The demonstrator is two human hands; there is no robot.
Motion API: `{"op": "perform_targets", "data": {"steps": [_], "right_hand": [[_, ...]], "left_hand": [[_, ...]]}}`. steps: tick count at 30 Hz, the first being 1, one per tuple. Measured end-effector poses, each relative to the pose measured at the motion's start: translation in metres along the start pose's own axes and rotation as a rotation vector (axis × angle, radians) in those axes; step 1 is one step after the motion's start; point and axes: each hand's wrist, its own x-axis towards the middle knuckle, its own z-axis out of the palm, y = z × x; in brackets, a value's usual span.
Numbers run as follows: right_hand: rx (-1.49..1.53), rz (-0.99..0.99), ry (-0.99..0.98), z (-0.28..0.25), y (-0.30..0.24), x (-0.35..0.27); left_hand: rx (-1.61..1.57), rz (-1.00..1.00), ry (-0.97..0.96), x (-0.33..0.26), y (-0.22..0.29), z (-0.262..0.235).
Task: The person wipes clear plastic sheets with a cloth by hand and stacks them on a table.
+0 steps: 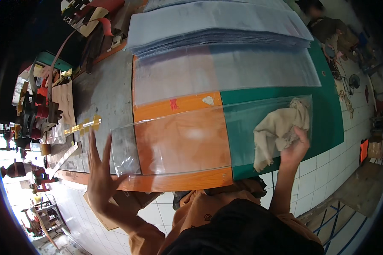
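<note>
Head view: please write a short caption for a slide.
Left hand flat at the edge of a clear plastic sheet while right hand presses a beige cloth on it.

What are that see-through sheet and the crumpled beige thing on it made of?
The see-through sheet looks like thin clear plastic, glossy: the orange and green tabletop shows through it and light glints off it. The crumpled beige thing under the right hand seems a soft matte cloth rag, creased and limp.
</note>
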Motion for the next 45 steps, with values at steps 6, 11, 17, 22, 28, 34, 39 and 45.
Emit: {"op": "perform_targets", "data": {"steps": [6, 11, 17, 22, 28, 34, 39, 45], "right_hand": [[-0.265, -0.234, -0.097, -0.061, 0.036, 0.010], [-0.114, -0.085, -0.105, -0.004, 0.018, -0.011], [-0.076, 0.016, -0.045, -0.002, 0.008, -0.005], [-0.043, 0.044, 0.090, -0.043, -0.003, 0.001], [-0.058, 0.005, -0.096, -0.037, -0.012, -0.019], [-1.045, -0.540, -0.158, 0.037, 0.027, -0.022], [-1.334, -0.462, -0.406, 0.027, 0.035, -0.034], [-1.426, -0.285, -0.642, 0.021, 0.039, -0.056]], "left_hand": [[-0.630, 0.707, 0.031, 0.162, 0.191, 0.024], [-0.799, 0.890, -0.420, 0.231, 0.308, 0.071], [-1.033, 0.865, -0.333, 0.231, 0.325, 0.108], [-0.901, 0.855, -0.142, 0.232, 0.323, 0.107], [-0.974, 0.841, -0.154, 0.229, 0.317, 0.104], [-0.866, 1.042, -0.051, 0.220, 0.329, 0.102], [-0.994, 1.010, -0.143, 0.220, 0.333, 0.102], [-1.128, 1.027, -0.330, 0.209, 0.348, 0.080]]}}
